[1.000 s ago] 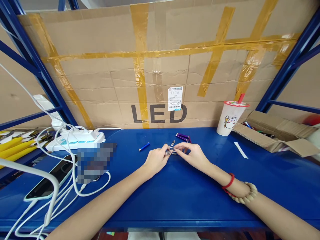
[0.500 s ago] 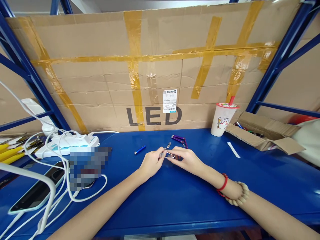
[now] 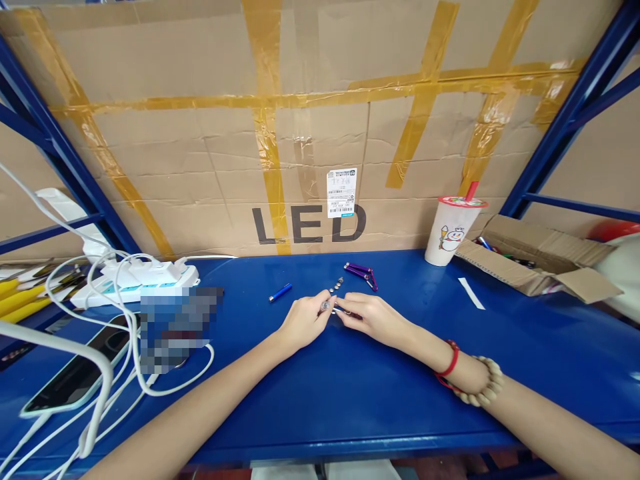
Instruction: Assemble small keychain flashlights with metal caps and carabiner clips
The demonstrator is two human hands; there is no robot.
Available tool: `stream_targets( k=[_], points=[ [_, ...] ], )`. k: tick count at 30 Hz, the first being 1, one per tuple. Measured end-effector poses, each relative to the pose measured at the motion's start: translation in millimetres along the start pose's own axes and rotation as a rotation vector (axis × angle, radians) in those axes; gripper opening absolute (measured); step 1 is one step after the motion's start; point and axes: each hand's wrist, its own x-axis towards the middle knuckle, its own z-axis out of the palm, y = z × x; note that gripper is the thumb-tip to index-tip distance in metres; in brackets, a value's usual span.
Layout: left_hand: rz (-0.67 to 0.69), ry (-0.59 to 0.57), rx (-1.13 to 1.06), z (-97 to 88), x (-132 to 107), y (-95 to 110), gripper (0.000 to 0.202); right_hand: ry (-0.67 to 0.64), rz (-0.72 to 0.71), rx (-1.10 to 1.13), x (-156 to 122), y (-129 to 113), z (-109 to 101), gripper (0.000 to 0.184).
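My left hand (image 3: 306, 321) is closed, pinching a small silver-ended cylinder (image 3: 325, 305) that looks like the end of a mini flashlight. Fingertips of my right hand (image 3: 375, 317) meet it, closed around a small metal clip (image 3: 343, 311), mostly hidden by the fingers. Just beyond the hands lie several small round silver pieces (image 3: 337, 285), like button cells. Farther back rests a purple pair of slim tubes (image 3: 359, 270) with a carabiner attached. To the left of my left hand, a blue mini flashlight (image 3: 281, 293) lies on the blue table (image 3: 310, 400).
A lidded cup with a straw (image 3: 451, 230) stands at the back right, beside an open cardboard box (image 3: 540, 257). Near it lies a white paper strip (image 3: 471, 293). On the left are a power strip (image 3: 135, 283), white cables and a phone (image 3: 80, 367).
The view has tilted down slightly. My right fingers have closed further over the metal clip, which shows less than before. Both hands stay together at the same spot.
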Motion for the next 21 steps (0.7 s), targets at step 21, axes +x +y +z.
stream_targets(
  k=[21],
  points=[
    [-0.002,-0.121,0.176,-1.2,1.2,3.2,0.029,0.223,0.178,0.171,2.6,-4.9,-0.3,0.029]
  ],
)
